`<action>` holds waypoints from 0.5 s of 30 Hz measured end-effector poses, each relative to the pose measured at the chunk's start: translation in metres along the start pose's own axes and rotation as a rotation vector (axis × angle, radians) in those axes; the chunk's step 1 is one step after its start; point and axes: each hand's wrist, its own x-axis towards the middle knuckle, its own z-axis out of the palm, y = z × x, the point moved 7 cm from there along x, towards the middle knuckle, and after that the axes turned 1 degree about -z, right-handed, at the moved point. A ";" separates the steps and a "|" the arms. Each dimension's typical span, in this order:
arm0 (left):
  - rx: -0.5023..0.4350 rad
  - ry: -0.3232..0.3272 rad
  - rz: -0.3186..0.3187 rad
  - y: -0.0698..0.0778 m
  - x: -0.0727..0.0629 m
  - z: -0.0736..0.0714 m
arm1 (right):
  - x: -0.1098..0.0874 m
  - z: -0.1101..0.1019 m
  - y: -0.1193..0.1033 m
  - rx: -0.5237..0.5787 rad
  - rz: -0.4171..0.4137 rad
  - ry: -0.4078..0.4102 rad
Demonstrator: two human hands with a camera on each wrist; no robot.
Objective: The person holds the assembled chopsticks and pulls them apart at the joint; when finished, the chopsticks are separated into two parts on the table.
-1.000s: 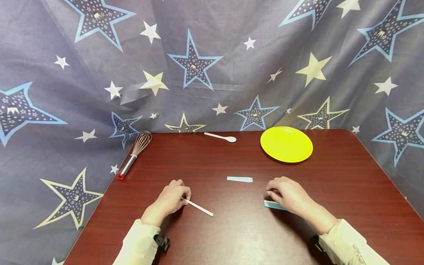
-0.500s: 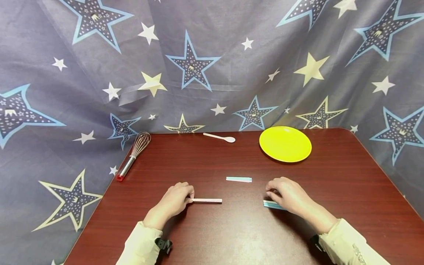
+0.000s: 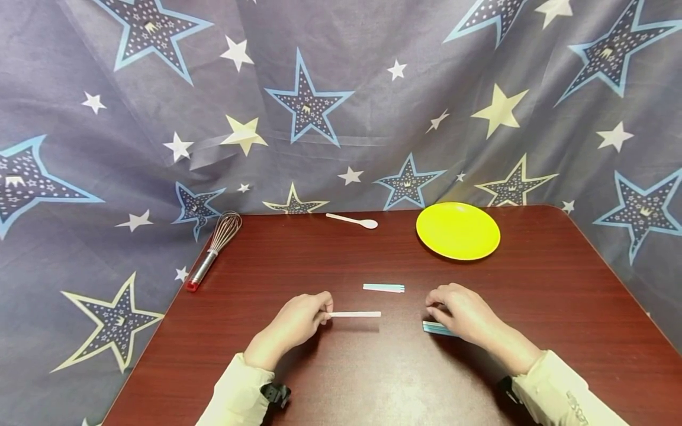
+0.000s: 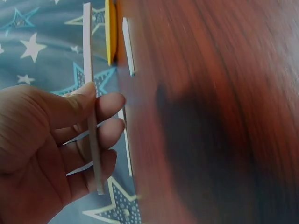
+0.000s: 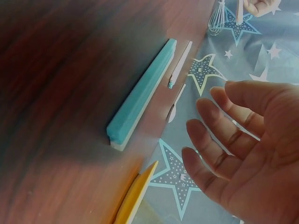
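Note:
My left hand (image 3: 298, 319) pinches a thin pale stick (image 3: 356, 314) by its left end, just above the table. In the left wrist view the thumb and fingertips grip this stick (image 4: 87, 42), whose lower part crosses in front of the other fingers. My right hand (image 3: 466, 313) hangs loosely curled with nothing in it, over a small bundle of teal and white sticks (image 3: 439, 328). The right wrist view shows that teal bundle (image 5: 142, 93) lying apart from the fingertips. Between the hands and farther back lies a second small group of pale blue and white sticks (image 3: 383, 288).
A yellow plate (image 3: 458, 231) sits at the back right of the brown table (image 3: 298, 254). Along the back edge lies a white spoon (image 3: 351, 220). A whisk (image 3: 215, 250) with a red-tipped handle lies at the left edge. Behind hangs a star-patterned cloth (image 3: 367, 130).
My left hand has moved right and slightly away from me. Its stick has swung from slanting toward me to lying level, pointing right. The right hand stays in place.

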 end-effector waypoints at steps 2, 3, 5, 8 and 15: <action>-0.011 -0.009 -0.001 0.005 0.003 0.002 | 0.000 -0.001 -0.001 0.004 -0.007 0.005; -0.018 -0.013 0.000 0.008 0.004 0.003 | 0.000 -0.002 -0.002 0.007 -0.011 0.008; -0.036 -0.017 0.005 0.014 0.006 0.006 | 0.000 -0.003 -0.004 0.010 -0.018 0.018; -0.058 -0.009 0.026 0.022 0.009 0.009 | 0.000 -0.004 -0.005 0.016 -0.025 0.025; -0.077 -0.003 0.041 0.036 0.015 0.017 | 0.001 -0.004 -0.006 0.013 -0.025 0.035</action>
